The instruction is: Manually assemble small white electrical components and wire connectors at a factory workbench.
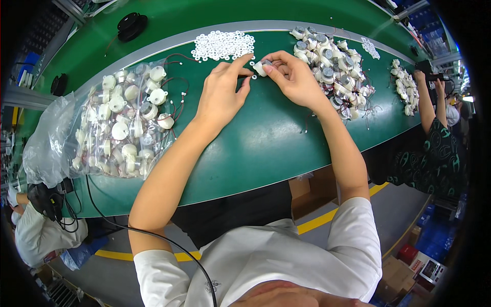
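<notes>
My right hand (292, 79) pinches a small white motor (261, 68) with a grey end between thumb and fingers, above the green table. My left hand (221, 94) is just left of it, thumb and index finger apart, and I see nothing held in it. Close to its fingertips lies a loose white ring washer (254, 77). A heap of white ring washers (222, 45) spreads beyond my left hand. To the right of my right hand is a pile of similar small motors (327, 59) with thin wires.
A clear plastic bag (115, 138) full of white motors lies at the left, red wires trailing out. Farther right are another group of white parts (404, 87) and a co-worker's arms (425, 102). A black cable (110, 221) crosses my left arm. Beyond the metal rail is a green strip (169, 23).
</notes>
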`<state>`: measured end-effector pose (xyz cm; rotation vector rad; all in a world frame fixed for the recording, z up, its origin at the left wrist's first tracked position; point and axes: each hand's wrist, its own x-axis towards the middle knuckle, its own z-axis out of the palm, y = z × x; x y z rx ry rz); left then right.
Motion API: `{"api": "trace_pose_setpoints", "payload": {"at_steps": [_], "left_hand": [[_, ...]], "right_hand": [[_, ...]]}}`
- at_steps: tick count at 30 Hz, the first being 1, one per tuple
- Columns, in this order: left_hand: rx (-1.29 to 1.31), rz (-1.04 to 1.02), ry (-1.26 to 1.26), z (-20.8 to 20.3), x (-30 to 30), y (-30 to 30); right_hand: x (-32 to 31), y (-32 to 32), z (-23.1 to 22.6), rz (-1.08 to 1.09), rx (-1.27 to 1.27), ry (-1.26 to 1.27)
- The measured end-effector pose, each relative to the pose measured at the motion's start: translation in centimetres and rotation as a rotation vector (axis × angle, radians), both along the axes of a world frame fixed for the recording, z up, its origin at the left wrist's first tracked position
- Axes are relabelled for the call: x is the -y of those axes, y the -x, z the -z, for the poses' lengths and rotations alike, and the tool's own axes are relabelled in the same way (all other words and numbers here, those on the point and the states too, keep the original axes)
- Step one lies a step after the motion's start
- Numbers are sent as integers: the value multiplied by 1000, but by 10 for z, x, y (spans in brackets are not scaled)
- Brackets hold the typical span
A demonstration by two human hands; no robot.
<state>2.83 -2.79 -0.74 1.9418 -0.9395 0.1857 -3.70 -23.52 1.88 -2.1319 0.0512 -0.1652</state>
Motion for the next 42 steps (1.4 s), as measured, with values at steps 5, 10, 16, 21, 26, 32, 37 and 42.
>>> {"api": "trace_pose_setpoints", "payload": {"at_steps": [5,10,16,21,26,32,37,42], "left_hand": [[50,0,0,-8,2,5],[33,24,0,-4,5,2],[-74,16,46,-10,2,6],[-34,75,43,-10,-1,7],[20,122,-6,-6,0,4],[15,106,-15,-6,-1,5],[88,84,0,-4,0,5],[235,51,-136,-10,0,6]], "right_hand": [[-1,1,-8,15,33,69],[0,-2,0,3,80,89],[-1,-5,0,8,70,110],[-4,-9,-6,-48,87,171],[-3,-10,-4,-86,133,195],[-6,-10,-5,-86,140,188],[-7,-10,-6,-85,120,204],[-13,-10,-10,-125,150,252]]}}
